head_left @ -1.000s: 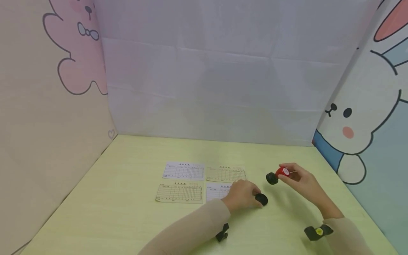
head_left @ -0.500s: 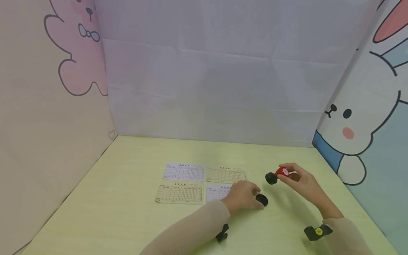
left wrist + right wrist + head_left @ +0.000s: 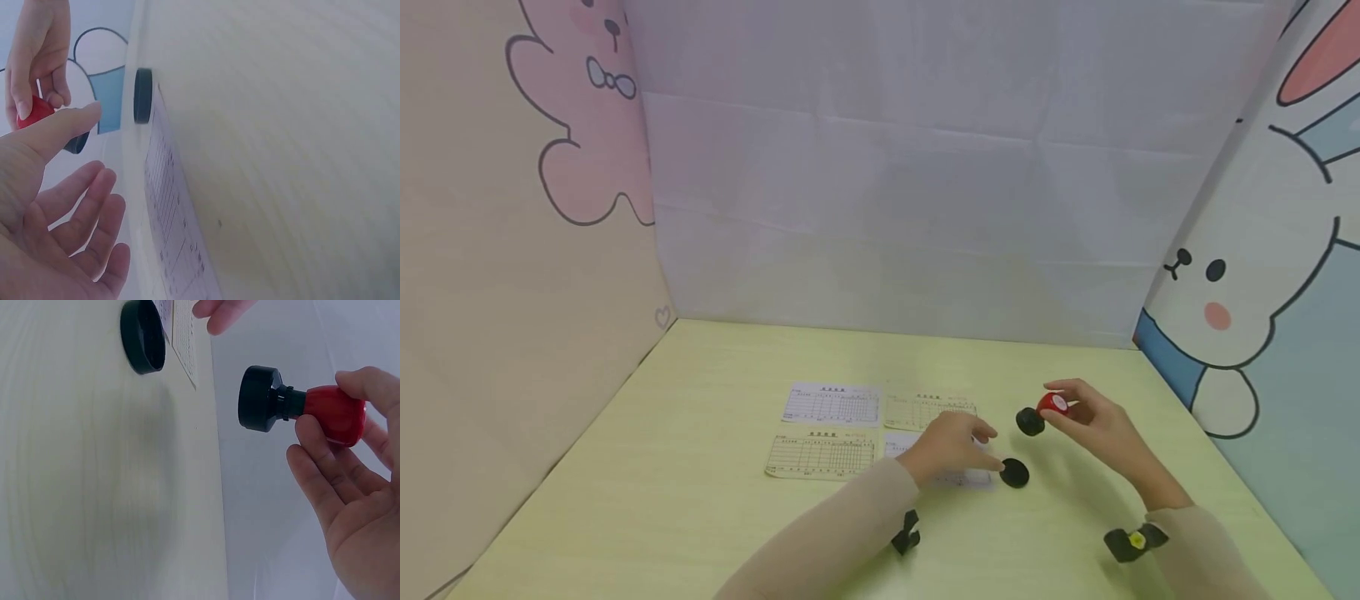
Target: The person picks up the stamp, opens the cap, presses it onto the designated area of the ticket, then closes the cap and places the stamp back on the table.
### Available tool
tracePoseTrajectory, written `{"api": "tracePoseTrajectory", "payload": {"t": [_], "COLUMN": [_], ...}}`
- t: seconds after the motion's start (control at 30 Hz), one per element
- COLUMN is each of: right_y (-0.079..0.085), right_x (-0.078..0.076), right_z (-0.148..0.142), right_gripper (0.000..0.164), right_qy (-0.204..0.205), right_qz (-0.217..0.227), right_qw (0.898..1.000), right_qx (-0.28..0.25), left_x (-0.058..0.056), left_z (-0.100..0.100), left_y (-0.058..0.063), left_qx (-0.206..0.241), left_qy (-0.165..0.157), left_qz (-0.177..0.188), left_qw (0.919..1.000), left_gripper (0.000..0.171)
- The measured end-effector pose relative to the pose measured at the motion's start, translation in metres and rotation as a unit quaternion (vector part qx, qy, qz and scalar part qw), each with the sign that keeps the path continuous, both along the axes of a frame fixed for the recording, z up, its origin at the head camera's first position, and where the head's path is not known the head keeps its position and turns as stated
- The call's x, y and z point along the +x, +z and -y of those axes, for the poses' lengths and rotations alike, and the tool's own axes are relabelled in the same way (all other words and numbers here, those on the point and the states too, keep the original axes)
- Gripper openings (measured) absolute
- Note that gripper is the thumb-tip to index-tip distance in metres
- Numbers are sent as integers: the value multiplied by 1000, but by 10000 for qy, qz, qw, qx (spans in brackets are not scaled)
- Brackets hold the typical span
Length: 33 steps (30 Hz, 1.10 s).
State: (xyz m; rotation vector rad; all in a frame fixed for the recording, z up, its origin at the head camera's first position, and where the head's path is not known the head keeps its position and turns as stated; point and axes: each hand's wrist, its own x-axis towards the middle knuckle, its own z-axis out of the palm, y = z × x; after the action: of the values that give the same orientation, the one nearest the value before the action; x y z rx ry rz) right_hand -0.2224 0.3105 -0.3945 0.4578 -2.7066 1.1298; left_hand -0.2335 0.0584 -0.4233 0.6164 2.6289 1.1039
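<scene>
My right hand [image 3: 1097, 423] grips a stamp [image 3: 331, 412] by its rounded red handle, thumb and fingers around it. The stamp's round black head is tilted away from the palm and held above the table. On the table below lies its round black cap [image 3: 1015, 473], hollow side up in the right wrist view. My left hand [image 3: 951, 446] hovers just left of the cap, fingers loosely spread and holding nothing. In the left wrist view, a gap shows between the left hand's thumb and the cap [image 3: 143, 95].
Several printed forms lie in a two-by-two block: a white form [image 3: 832, 403] and a yellow form [image 3: 931, 408] behind, another yellow form [image 3: 822, 456] front left. The front-right white form [image 3: 904, 443] is partly covered by my left hand. Cartoon-printed walls [image 3: 1240, 308] border the table.
My left hand has let go of the cap and drawn back left, leaving the cap on the table. The right hand, with the stamp, has shifted slightly left.
</scene>
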Motion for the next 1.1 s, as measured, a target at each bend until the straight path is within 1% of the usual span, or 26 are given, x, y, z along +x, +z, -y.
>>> {"api": "tracePoseTrajectory", "payload": {"t": [0.17,0.27,0.5,0.67,0.8,1.0,1.1], "right_y": [2,3,-1,-4,-5,-6,-8], "right_x": [-3,-6,-17,-26,-31,-36,-39], "right_z": [10,16,30,42,52,67,75], "right_gripper": [38,38,38,39,39,38,38], "right_qy": [261,363,342,465,642,990,1041], "right_qz": [-140,-112,54,164,212,194,236], "right_qw": [9993,9990,9993,9985,9973,9942,9934], "right_qx": [-209,-250,-164,-217,-292,-384,-425], "left_x": [-7,-12,-24,-29,-34,-36,-37], "left_z": [13,21,47,72,95,129,146], "left_y": [-2,-2,1,4,5,11,11], "left_qx": [205,273,129,260,351,489,501], "left_qy": [45,79,89,72,108,346,499], "left_qz": [-21,2,-109,-212,-370,-357,-444], "left_qw": [9998,9996,9998,9994,9986,9976,9965], "left_gripper": [43,43,45,45,42,41,41]}}
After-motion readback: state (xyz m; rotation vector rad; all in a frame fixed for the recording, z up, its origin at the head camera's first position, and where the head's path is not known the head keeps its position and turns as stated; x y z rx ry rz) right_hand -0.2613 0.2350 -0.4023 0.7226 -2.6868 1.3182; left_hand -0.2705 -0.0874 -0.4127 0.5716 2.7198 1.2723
